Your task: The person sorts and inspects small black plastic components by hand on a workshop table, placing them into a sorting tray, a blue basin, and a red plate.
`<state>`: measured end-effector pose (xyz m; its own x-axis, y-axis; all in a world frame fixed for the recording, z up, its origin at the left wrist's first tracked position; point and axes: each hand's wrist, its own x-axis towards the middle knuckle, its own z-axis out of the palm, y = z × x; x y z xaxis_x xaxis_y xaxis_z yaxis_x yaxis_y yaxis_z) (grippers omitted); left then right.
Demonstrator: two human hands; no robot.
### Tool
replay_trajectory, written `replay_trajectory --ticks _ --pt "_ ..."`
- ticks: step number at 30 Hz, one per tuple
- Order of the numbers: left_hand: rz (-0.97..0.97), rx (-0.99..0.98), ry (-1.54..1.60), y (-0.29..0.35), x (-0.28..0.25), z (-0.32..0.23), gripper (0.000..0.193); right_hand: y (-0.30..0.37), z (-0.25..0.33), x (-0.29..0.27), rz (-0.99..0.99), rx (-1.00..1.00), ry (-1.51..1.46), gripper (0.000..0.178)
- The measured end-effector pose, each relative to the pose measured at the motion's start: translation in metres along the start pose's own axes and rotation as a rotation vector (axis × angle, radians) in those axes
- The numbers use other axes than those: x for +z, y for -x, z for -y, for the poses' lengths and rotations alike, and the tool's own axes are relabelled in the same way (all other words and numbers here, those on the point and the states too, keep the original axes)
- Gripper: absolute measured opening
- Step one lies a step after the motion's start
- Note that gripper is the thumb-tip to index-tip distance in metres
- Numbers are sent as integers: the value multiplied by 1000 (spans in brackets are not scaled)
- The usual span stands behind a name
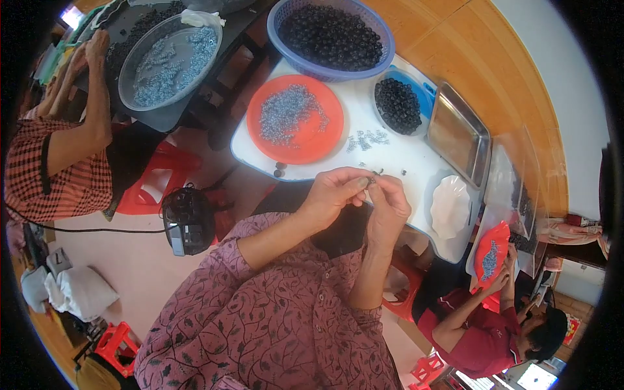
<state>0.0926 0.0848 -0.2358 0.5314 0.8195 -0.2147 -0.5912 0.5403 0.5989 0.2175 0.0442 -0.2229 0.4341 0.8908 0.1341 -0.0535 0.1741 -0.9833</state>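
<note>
My left hand [339, 193] and my right hand [388, 200] meet at the near edge of the white table [351, 117]. Between the fingertips of both is a small dark part [371, 181], too small to make out fully. Each hand's thumb and fingers are pinched together on it. Just beyond them lies a loose group of small silvery pieces [368, 140]. A round orange-red plate [328, 140] to the left carries a heap of the same silvery pieces [286, 117]. Two dark round caps [279, 170] sit at the table's near left edge.
A purple basket [278, 44] of black round parts stands at the back, beside a smaller bowl [422, 123] of black parts. Right of them are a metal tray [458, 133] and a white scalloped dish [450, 207]. Co-workers [65, 156] sit left and right [481, 331].
</note>
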Motion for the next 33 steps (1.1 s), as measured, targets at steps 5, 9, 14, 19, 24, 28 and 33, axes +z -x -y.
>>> replay_trajectory --ticks 5,9,14,19,24,28,33 --pt "17 -20 15 0 0 -5 24 3 5 -2 -25 -46 195 15" --pt "13 -25 41 1 3 -6 23 3 12 2 -19 -127 294 15" --pt "36 -6 -12 0 -1 -5 24 4 23 8 21 -238 485 16" --pt "123 -63 159 -3 -9 -1 25 9 16 6 -56 -119 255 18" --pt "152 -69 219 -1 -6 -2 27 13 21 3 -55 -53 228 20" --pt "94 -23 139 -1 -1 -7 25 14 25 0 -87 44 164 23" --pt "53 11 -12 -2 1 -4 23 13 27 1 -111 -11 152 28"
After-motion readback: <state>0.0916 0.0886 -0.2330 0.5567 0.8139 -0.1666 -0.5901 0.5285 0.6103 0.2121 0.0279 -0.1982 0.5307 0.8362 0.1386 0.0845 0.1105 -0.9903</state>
